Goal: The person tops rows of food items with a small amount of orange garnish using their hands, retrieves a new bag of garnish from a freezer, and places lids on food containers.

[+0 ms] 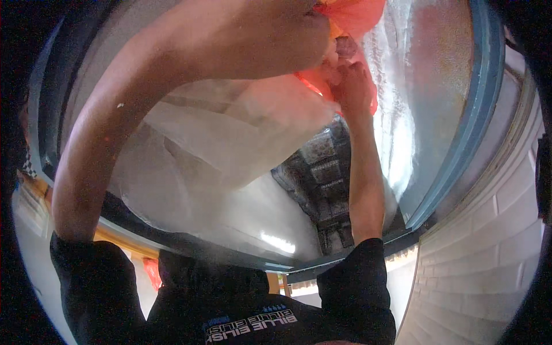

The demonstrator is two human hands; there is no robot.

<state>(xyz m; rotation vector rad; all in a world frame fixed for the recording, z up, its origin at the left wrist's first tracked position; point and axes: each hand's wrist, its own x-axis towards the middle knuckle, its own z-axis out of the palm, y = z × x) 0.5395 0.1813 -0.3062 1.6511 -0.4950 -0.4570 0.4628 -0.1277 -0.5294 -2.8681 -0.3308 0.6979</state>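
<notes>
Both of my hands are at a red translucent plastic bag (pixel 364 19) in the upper middle of the head view, inside what looks like a frosted chest freezer. My left hand (pixel 332 58) comes in from the left and pinches gathered plastic of the bag; much of it is hidden behind its own wrist. Close beside it, my right hand (pixel 355 86) has its fingers closed on the lower part of the same bag. The bag's contents cannot be told. Below and left of the hands lies a large, cloudy white plastic bag (pixel 207 138).
A dark package with a blocky pattern (pixel 325 168) lies below my hands, near my right forearm. Frost covers the inner wall (pixel 440 64) at right. The blue-grey rim (pixel 485 99) curves around the opening. A white tiled wall (pixel 478 250) stands at right.
</notes>
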